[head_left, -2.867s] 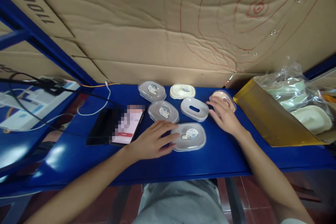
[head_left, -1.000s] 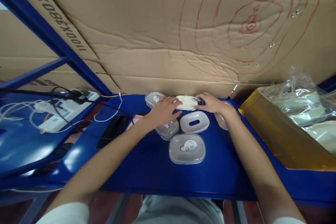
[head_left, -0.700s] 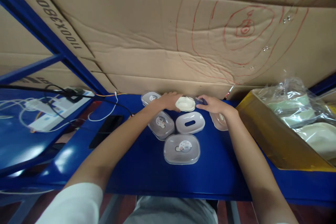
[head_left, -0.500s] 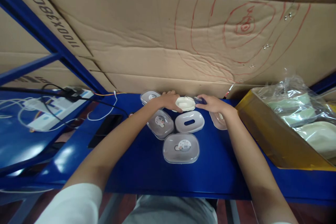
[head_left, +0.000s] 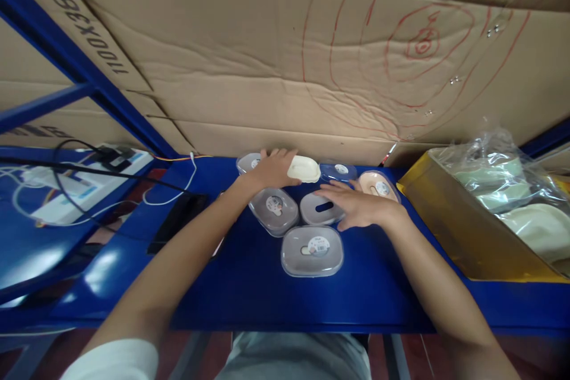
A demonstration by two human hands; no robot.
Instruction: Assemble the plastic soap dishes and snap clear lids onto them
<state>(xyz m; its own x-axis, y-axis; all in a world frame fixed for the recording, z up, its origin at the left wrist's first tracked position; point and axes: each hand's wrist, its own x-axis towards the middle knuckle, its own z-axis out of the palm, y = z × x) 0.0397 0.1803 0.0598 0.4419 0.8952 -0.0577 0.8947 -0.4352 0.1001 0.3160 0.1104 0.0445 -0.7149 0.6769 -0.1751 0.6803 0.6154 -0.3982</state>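
My left hand (head_left: 276, 167) grips the left end of a cream oval soap dish (head_left: 306, 169) near the cardboard. My right hand (head_left: 363, 205), fingers apart, is over the right end of a pale slotted soap dish (head_left: 309, 208); whether it touches is unclear. A clear lid (head_left: 332, 172) with a round label lies behind my right fingers. To its right is a peach soap dish (head_left: 371, 179) under a clear lid. Lidded pale soap dishes lie nearer: one (head_left: 280, 217) below my left hand, another (head_left: 294, 258) in front. A further lidded dish (head_left: 244, 163) is partly behind my left hand.
An open yellow-brown box (head_left: 449, 237) on the right holds green and cream pieces and clear plastic wrap (head_left: 494, 154). At left are a white power strip (head_left: 53, 205), cables and a dark flat object (head_left: 171, 231). A cardboard wall (head_left: 222, 71) stands behind the blue table (head_left: 374, 291).
My right hand has left the clear lid by the cream dish and come nearer, over the slotted dish. The clear lid now lies exposed. My left hand stays at the cream dish.
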